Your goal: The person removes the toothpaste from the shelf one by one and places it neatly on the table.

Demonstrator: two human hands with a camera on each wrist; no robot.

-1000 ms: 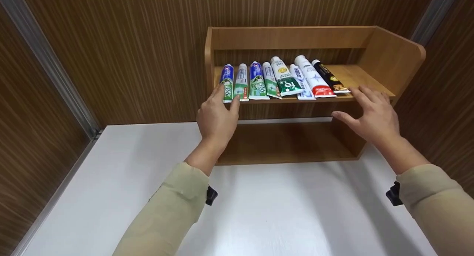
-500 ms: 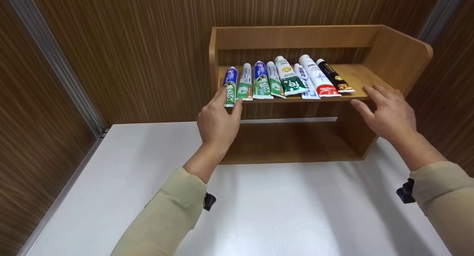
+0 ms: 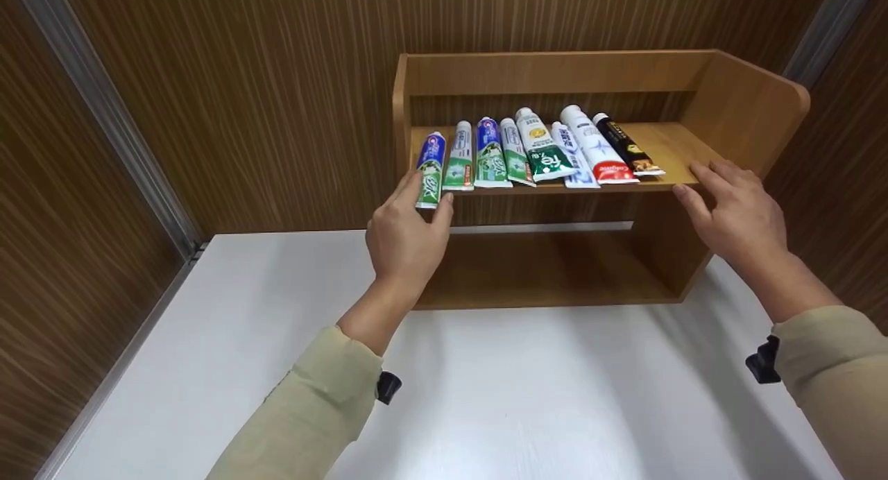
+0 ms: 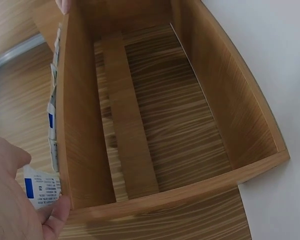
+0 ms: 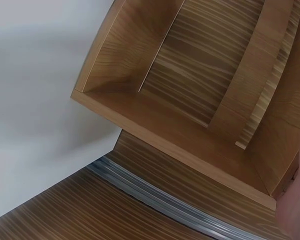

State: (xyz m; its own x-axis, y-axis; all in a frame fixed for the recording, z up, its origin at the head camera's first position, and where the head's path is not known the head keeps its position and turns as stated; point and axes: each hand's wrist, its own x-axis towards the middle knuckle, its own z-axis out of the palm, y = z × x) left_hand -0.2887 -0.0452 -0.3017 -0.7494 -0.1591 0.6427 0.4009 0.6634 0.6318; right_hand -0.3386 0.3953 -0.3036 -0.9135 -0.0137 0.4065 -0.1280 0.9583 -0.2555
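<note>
My left hand (image 3: 406, 241) pinches the leftmost toothpaste tube (image 3: 431, 159), blue and green, its flat end sticking out past the front edge of the upper shelf. In the left wrist view the printed end of this tube (image 4: 44, 190) shows between thumb and finger. My right hand (image 3: 742, 215) rests at the right of the upper shelf's front edge, fingers extended on the board. Several other tubes lie side by side, among them a white and red Colgate tube (image 3: 598, 147) and a black tube (image 3: 628, 147) nearest my right hand.
The wooden two-tier shelf (image 3: 555, 72) stands on a white table (image 3: 499, 383) against a wood-grain wall (image 3: 291, 105). Its side panel (image 3: 753, 112) rises right of my right hand. The lower compartment (image 3: 548, 268) is open at the front.
The leftmost tube has slid forward over the shelf edge with my left hand. My right hand has moved right along the edge, away from the black tube.
</note>
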